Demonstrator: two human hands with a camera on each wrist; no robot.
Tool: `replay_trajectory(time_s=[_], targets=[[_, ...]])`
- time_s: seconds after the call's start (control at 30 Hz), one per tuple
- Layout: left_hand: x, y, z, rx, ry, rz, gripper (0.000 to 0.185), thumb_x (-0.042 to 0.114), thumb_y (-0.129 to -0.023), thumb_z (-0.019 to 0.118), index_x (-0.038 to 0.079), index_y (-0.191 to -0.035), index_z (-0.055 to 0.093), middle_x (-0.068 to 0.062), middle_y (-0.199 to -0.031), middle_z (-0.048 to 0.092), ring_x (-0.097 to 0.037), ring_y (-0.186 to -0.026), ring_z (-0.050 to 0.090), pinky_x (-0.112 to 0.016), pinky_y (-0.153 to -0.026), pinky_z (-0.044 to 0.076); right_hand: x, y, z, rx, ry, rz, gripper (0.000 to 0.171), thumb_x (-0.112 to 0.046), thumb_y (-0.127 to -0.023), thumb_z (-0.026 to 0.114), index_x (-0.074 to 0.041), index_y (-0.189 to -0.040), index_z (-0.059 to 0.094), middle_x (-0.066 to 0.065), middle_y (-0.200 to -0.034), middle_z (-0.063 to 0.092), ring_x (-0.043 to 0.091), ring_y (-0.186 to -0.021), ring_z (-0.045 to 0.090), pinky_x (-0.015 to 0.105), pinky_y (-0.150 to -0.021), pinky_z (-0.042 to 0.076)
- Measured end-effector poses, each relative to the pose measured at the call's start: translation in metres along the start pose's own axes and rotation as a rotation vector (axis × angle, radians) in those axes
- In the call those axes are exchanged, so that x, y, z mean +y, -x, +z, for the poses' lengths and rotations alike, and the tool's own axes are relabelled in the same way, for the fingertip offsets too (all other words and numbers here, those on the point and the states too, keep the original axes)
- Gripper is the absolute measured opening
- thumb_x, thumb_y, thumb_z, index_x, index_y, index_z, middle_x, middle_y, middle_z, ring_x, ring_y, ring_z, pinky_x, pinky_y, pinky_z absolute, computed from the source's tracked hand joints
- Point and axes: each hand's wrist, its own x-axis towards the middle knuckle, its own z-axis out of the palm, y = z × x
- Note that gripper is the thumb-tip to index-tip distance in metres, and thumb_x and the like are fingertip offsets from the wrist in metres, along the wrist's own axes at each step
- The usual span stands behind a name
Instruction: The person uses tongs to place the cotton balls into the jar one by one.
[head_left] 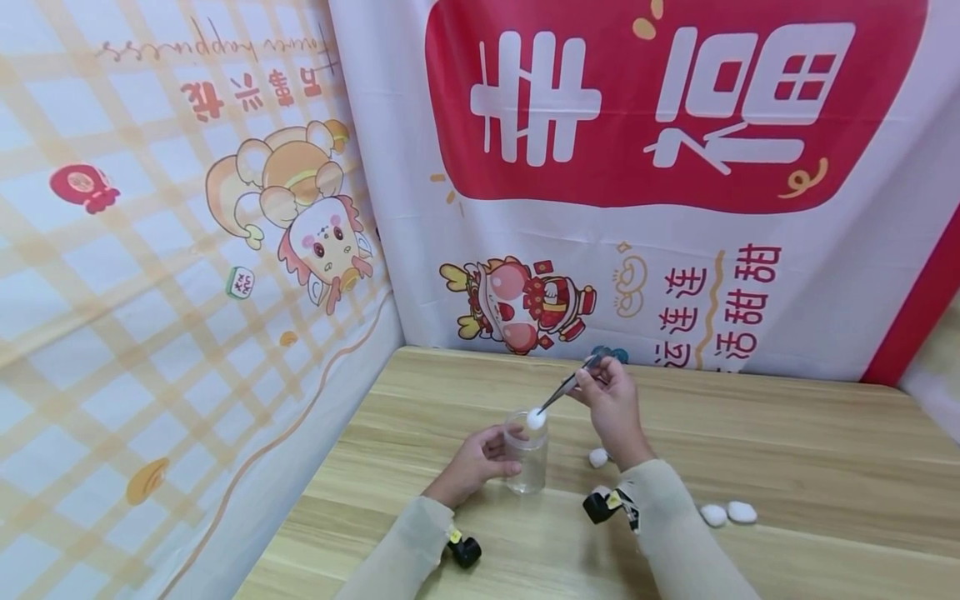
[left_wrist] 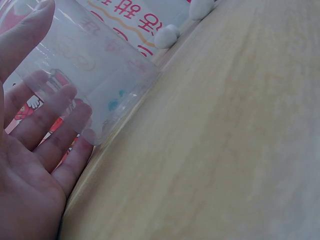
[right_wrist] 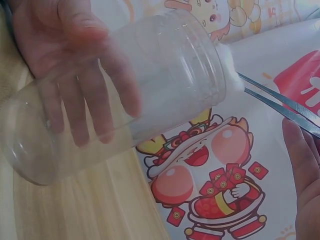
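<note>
Beyond my hands, the white banner (head_left: 750,275) shows two big white characters on its red panel (head_left: 637,108), mirrored; I read them as 幸福. Below, red mirrored characters include 连连 and 甜甜. On the checked cloth (head_left: 150,250) left of my hands, mirrored cursive script and red characters are too small to read.

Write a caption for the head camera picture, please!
Right hand holds tweezers with a cotton ball over a jar.

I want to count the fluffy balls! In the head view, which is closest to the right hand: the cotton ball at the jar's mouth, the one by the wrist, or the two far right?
1. Cotton ball at the jar's mouth, left of the right hand.
2. Cotton ball by the wrist, just below.
3. Pair of cotton balls, far right; too close to rank separately.
</note>
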Motion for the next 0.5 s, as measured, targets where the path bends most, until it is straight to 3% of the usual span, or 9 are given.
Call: replay_trajectory(time_s=[0.5], targets=[[0.0037,0.0018,0.0008,0.000,0.001,0.009,0.055,0.002,-0.087,0.072,0.016,-0.137,0.054,-0.003,-0.135,0.056,-0.022,-0.124,0.052,-0.035,-0.102,0.044,0.0022,0.0029,0.0019,-0.017,0.002,0.017,0.017,-0.005,-0.099,0.056,0.001,-0.111,0.046,0.019,-0.106,0.052,0.024,-0.095,0.065,0.035,-0.083,0.056]])
